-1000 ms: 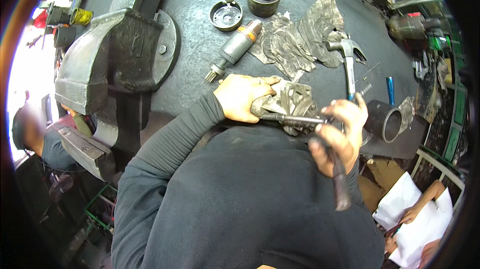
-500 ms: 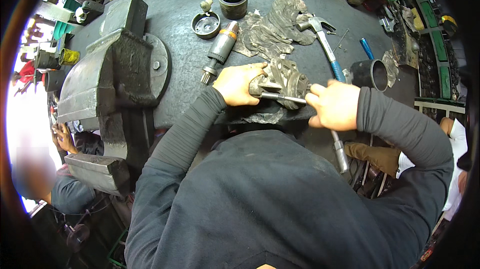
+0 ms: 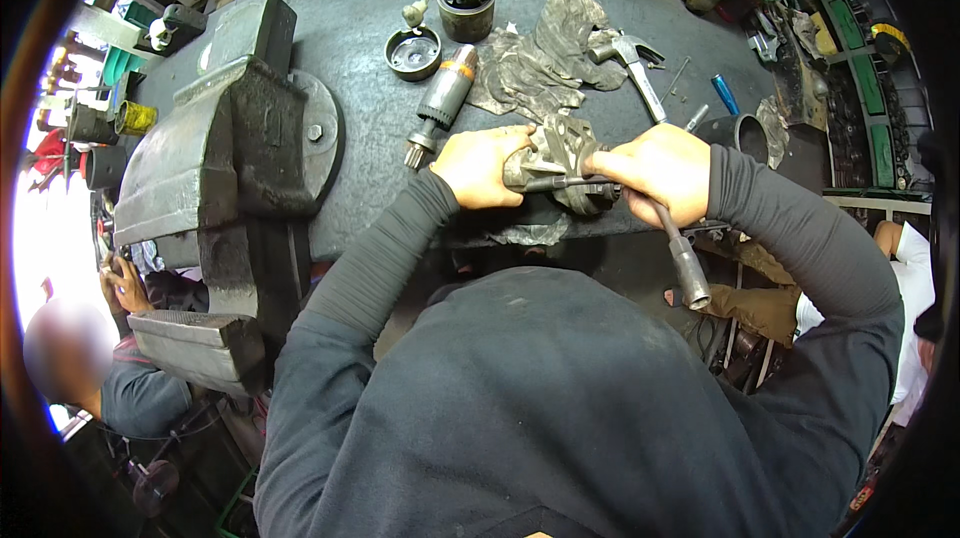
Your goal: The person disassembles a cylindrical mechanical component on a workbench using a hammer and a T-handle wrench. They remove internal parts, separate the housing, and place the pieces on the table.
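Note:
At the bench's near edge, my left hand [image 3: 482, 168] is closed around the left side of a cast metal starter-motor housing [image 3: 563, 146]. My right hand [image 3: 668, 173] grips a steel socket wrench [image 3: 686, 266] on the housing's right side. One arm of the wrench lies across the front of the housing. Another sticks out below my right hand, over the bench edge, its thick socket end pointing down. Where the wrench meets the housing is partly hidden by my fingers. An armature [image 3: 446, 98] with a toothed end lies just beyond my left hand.
A large bench vise [image 3: 200, 158] stands at the left. Farther back are a round end cap [image 3: 413, 54], a cylindrical motor casing [image 3: 467, 16], a dirty rag [image 3: 545, 58] and a claw hammer [image 3: 638, 76]. An open metal cylinder [image 3: 745, 133] lies beyond my right wrist. Other people are at both sides.
My right hand has shifted slightly up and tilted, its thumb now reaching left over the housing. The wrench's lower end has swung up a little. My left hand keeps its hold.

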Available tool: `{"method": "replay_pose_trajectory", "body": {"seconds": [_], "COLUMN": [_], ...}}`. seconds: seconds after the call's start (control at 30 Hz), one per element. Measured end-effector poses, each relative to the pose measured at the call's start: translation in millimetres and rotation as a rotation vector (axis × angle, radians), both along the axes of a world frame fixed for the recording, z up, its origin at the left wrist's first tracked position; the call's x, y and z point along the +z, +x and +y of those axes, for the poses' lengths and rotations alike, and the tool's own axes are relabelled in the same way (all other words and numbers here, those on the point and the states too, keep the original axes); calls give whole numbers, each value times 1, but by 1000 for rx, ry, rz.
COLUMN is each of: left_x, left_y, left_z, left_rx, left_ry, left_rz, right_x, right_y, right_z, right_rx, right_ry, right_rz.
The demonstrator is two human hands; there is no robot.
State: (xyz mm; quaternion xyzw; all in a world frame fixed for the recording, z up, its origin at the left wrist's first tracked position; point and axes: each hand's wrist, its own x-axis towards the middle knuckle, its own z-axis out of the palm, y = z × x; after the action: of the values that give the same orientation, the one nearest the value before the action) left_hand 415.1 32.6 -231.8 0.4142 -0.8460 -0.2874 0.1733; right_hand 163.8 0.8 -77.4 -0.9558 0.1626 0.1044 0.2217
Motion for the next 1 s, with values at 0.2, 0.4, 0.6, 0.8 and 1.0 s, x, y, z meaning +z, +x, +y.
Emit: {"method": "replay_pose_trajectory", "body": {"seconds": [0.2,0.4,0.6,0.8,1.0], "left_x": [-3,-4,-3,-1,-5], "left_y": [-2,-1,2,1,-1], "left_z": [3,3,-1,-1,1], "left_rx": [2,-3,-11,-6,13], "left_ry": [-17,-20,16,12,-10], "left_rz": [64,48,24,18,47], "right_x": [-7,0,17,0,-24], "right_y": [-5,-3,-29,-29,-27], "right_z": [14,-6,13,41,42], "right_rx": [198,604,138,-1367,-1608], "right_ry": [-158,-653,-381,1355,1682], "right_rz": [171,90,5,-216,-279]}}
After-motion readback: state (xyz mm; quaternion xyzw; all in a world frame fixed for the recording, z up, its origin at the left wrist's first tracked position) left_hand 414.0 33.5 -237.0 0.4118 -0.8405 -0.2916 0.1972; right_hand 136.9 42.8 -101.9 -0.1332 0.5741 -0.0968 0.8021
